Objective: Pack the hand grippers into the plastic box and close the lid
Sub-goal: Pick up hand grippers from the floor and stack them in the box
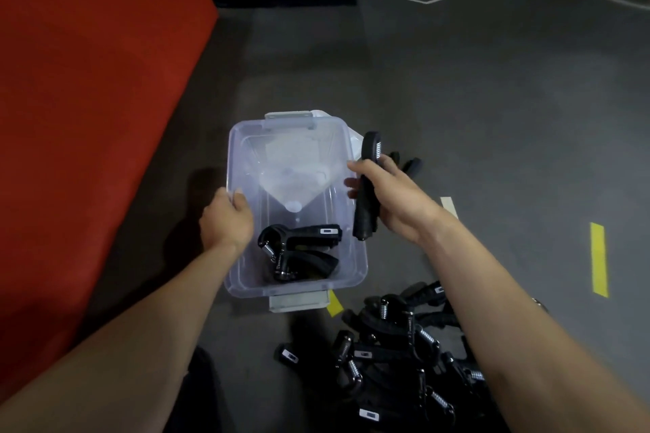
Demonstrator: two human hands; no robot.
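a red mat (88,98) lies beside the grey floor (457,98). on the floor sits the clear plastic box (246,278), lid off, one hand gripper (299,250) inside. a pile of grippers (404,351) lies near it. the left hand (227,218) clasps the box's left rim; the right hand (390,197) has its grip closed around another gripper (367,186), just beside the right rim.

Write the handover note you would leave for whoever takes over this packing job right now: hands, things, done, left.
Left hand: grips the box's left rim, steadying it.
Right hand: shut on one hand gripper, held just right of the box.
Done: one gripper in the box, at its near end.
Left: drop in the held one, pack the pile on the floor near right, then close the lid, which cannot be clearly made out here.
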